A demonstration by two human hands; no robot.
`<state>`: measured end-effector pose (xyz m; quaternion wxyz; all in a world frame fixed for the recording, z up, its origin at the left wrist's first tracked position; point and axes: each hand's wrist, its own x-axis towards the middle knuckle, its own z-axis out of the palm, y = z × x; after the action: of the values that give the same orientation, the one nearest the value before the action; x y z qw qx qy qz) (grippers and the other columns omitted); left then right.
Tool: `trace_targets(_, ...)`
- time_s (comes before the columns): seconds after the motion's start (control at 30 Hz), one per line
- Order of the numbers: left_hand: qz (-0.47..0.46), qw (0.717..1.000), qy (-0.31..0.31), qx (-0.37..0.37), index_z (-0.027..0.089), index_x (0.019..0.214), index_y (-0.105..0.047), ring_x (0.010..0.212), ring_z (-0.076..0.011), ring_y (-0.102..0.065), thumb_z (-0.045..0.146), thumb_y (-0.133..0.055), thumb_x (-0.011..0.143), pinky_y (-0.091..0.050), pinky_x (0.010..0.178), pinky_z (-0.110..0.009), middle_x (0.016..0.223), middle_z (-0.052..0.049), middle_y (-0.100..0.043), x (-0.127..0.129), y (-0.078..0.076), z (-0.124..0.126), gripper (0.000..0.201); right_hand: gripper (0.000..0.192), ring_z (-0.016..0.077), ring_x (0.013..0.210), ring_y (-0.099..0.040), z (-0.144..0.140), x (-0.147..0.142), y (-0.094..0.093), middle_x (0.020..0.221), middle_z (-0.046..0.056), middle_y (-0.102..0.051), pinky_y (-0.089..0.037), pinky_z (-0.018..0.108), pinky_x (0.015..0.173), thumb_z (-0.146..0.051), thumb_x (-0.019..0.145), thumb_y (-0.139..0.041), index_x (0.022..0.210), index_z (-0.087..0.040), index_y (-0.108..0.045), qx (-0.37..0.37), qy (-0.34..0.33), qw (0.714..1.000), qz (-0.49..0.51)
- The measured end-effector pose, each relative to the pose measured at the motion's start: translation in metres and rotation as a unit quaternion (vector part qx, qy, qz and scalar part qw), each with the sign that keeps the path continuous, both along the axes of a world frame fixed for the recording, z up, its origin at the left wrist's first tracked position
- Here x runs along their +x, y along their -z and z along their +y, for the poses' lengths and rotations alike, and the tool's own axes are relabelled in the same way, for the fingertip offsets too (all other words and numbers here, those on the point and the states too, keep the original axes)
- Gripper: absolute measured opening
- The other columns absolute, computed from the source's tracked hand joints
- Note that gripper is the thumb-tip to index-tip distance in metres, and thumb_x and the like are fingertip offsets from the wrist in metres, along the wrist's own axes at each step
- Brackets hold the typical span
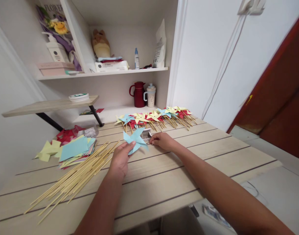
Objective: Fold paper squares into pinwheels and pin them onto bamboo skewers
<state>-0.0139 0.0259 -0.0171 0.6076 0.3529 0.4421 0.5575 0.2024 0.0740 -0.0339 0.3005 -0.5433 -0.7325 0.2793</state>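
A: Where's the pinwheel (136, 140)?

B: In the left hand (120, 160), pinched at its near blade, held just above the bench (188, 163). The blue blades spread like a cross, the face tilted up toward the camera.

A: And the right hand (162, 141)?

B: Just right of the pinwheel, fingertips down on a small box (146, 133); I cannot tell whether that grip pinches anything.

A: Room around it?

B: Bare planks from the pinwheel to the bench's near edge. Left of the pinwheel lie skewers (73, 178), running diagonally, and a paper stack (74, 148). Behind it, a row of finished pinwheels (159, 117).
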Motion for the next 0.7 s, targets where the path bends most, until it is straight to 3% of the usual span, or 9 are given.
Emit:
trace_targets(0.23,0.003,1.0,-0.001,-0.006,0.014,0.083,-0.077,0.075,-0.0126,-0.066,0.019,-0.082,0.064,-0.05,0.075,-0.025,0.086,-0.006,-0.076,0.0,-0.001,0.0,0.02,0.022,0.0164,0.07,-0.061,0.001,0.005,0.0,0.077,0.002,-0.071,-0.042,0.025,0.064,-0.016,0.073,-0.064,0.093,-0.019,-0.073,0.001,0.018,1.0,-0.017)
trace_targets(0.5,0.004,1.0,-0.004,-0.004,0.014,0.084,-0.077,0.076,-0.0133,-0.066,0.021,-0.083,0.063,-0.05,0.075,-0.026,0.087,-0.006,-0.076,-0.001,0.001,0.0,0.022,0.005,0.0166,0.071,-0.062,-0.001,-0.004,0.004,0.076,0.002,-0.071,-0.039,0.025,0.063,-0.021,0.076,-0.065,0.073,-0.02,-0.069,0.039,0.046,0.995,-0.076)
trace_targets(0.7,0.002,1.0,-0.005,-0.004,0.014,0.084,-0.077,0.077,-0.0138,-0.066,0.022,-0.084,0.063,-0.051,0.076,-0.027,0.088,-0.006,-0.076,-0.002,0.002,0.002,0.024,0.008,0.0217,0.085,-0.06,-0.014,-0.021,-0.002,0.095,0.01,-0.068,-0.036,0.028,0.068,-0.016,0.078,-0.062,0.075,-0.019,-0.068,0.115,0.076,0.981,-0.137)
